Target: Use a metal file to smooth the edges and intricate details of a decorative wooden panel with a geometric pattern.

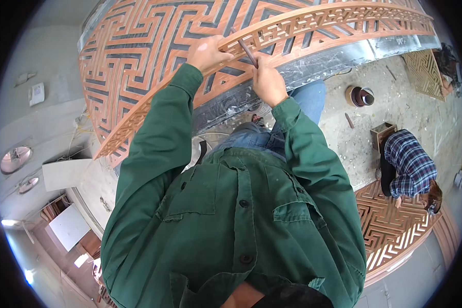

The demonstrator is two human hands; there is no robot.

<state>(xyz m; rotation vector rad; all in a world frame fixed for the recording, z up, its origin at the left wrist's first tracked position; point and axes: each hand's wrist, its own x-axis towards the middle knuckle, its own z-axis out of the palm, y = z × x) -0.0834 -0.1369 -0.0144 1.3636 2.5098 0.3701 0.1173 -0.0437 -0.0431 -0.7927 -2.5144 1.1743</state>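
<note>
Left hand pinches the strip at top center while the right hand grips a stick across it, so I'd brace close by and use light, short strokes.

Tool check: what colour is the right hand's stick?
The stick is dark brown, seen in the head view.
</note>
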